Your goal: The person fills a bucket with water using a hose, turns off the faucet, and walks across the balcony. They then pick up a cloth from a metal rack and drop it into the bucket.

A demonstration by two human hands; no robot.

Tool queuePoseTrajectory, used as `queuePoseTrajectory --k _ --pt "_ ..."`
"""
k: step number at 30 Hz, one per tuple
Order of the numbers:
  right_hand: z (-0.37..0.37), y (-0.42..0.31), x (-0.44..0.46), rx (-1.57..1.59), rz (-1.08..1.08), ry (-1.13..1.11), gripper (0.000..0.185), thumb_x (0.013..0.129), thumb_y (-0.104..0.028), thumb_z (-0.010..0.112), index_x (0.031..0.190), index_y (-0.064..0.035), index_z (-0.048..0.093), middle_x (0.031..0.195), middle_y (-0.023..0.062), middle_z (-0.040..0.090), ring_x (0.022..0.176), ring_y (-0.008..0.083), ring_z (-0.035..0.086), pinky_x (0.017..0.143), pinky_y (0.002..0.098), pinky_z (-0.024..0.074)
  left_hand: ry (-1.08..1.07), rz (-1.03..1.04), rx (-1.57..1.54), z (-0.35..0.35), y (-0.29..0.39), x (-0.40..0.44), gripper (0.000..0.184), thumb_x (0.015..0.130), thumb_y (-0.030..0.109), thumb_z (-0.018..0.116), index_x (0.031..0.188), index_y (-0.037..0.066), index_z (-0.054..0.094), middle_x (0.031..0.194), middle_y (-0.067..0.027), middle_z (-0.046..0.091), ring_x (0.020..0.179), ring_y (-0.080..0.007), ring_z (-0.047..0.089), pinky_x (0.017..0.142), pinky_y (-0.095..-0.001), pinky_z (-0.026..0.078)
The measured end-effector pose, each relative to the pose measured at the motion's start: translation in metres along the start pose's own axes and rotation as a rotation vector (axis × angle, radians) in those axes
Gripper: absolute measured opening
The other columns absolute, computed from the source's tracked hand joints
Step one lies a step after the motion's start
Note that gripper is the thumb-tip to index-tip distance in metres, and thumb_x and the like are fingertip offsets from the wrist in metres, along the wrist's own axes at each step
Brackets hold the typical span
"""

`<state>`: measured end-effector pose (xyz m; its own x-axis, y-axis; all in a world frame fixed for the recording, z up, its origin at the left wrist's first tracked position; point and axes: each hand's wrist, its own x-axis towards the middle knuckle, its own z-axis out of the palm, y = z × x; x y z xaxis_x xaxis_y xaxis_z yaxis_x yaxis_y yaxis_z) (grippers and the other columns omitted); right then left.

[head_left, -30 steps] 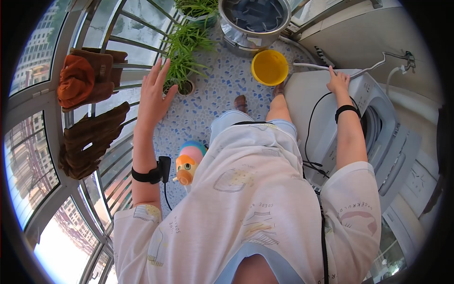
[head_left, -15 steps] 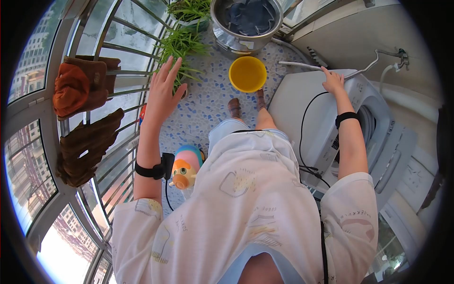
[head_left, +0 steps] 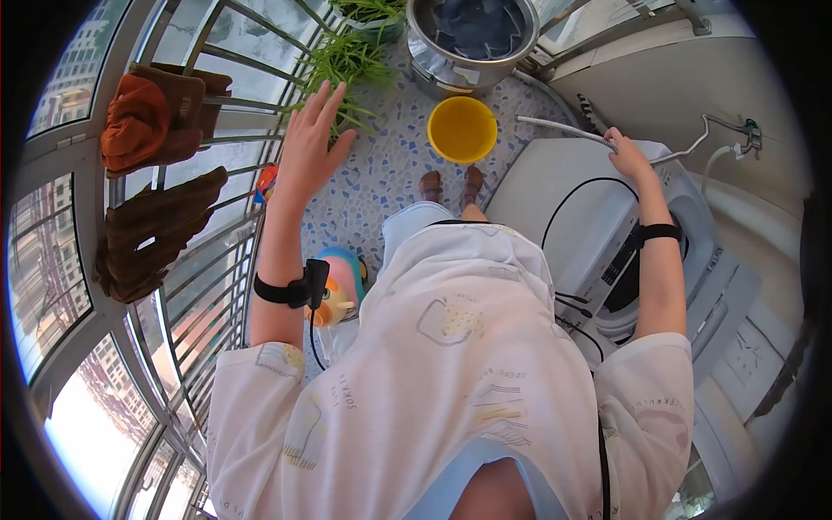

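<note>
My left hand (head_left: 314, 147) is raised with its fingers spread and holds nothing, in front of the window railing and close to the green plants (head_left: 347, 62). My right hand (head_left: 627, 156) is closed around a grey corrugated hose (head_left: 568, 128) above the top of the white washing machine (head_left: 542, 195). The free end of the hose points left, towards a yellow bucket (head_left: 462, 130) on the floor. From my right hand the hose runs on to a tap (head_left: 752, 133) on the wall.
A large steel tub (head_left: 468, 43) with dark cloth in water stands behind the bucket. Brown cloths (head_left: 160, 230) and an orange cloth (head_left: 137, 123) hang on the railing at the left. A colourful toy (head_left: 342, 273) sits on the floor beside me. Black cables hang near the machine.
My left hand has moved up and to the right. My right hand stays on the hose and has shifted slightly right. The bucket sits further left in view than at first, and my feet now stand side by side.
</note>
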<state>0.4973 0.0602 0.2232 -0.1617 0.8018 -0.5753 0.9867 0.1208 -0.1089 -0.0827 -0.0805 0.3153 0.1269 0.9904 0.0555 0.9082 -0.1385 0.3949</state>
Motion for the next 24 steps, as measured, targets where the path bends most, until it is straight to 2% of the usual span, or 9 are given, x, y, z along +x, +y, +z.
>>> queuePoseTrajectory --k 3,10,12,15,24 --pt "-0.004 0.001 -0.012 0.064 -0.068 0.024 0.033 0.083 -0.006 0.055 0.115 -0.012 0.046 0.099 0.0218 0.063 0.097 0.0406 0.061 0.081 0.0483 0.0462 -0.013 0.0 -0.011 0.006 0.008 0.003 0.063 0.092 0.024 0.062 0.149 0.018 0.035 0.151 -0.0152 0.036 0.135 -0.0375 0.039 0.112 -0.0503 0.028" --pt "-0.006 -0.002 -0.037 0.203 -0.06 0.062 0.021 0.089 -0.008 0.056 0.107 -0.0088 0.045 0.089 0.0224 0.062 0.09 0.0411 0.061 0.077 0.0464 0.0462 -0.056 0.043 -0.03 0.019 0.025 0.021 0.064 0.092 0.025 0.063 0.149 0.019 0.035 0.152 -0.014 0.035 0.137 -0.0352 0.037 0.114 -0.0507 0.026" --pt "0.001 -0.005 -0.04 0.243 -0.098 0.145 0.016 0.091 -0.01 0.056 0.103 -0.0065 0.046 0.088 0.0219 0.062 0.088 0.0409 0.061 0.075 0.0461 0.0462 -0.057 0.055 -0.02 0.019 0.027 0.025 0.064 0.092 0.025 0.062 0.149 0.02 0.035 0.152 -0.0136 0.035 0.137 -0.0349 0.037 0.114 -0.0508 0.026" --pt "0.005 -0.009 -0.041 0.22 -0.076 0.208 0.013 0.091 -0.009 0.055 0.1 -0.0044 0.047 0.087 0.0218 0.062 0.086 0.0409 0.061 0.074 0.0464 0.046 -0.066 0.062 -0.008 0.018 0.028 0.032 0.062 0.093 0.026 0.061 0.149 0.021 0.034 0.152 -0.0126 0.035 0.137 -0.0343 0.037 0.114 -0.0512 0.026" --pt "0.005 0.002 -0.043 0.256 -0.104 0.202 0.013 0.09 -0.009 0.057 0.098 -0.0031 0.047 0.082 0.0209 0.063 0.078 0.04 0.061 0.068 0.0447 0.0458 -0.072 0.091 -0.011 0.026 0.027 0.039 0.062 0.094 0.029 0.059 0.15 0.023 0.034 0.152 -0.0106 0.036 0.138 -0.0331 0.036 0.115 -0.0516 0.025"
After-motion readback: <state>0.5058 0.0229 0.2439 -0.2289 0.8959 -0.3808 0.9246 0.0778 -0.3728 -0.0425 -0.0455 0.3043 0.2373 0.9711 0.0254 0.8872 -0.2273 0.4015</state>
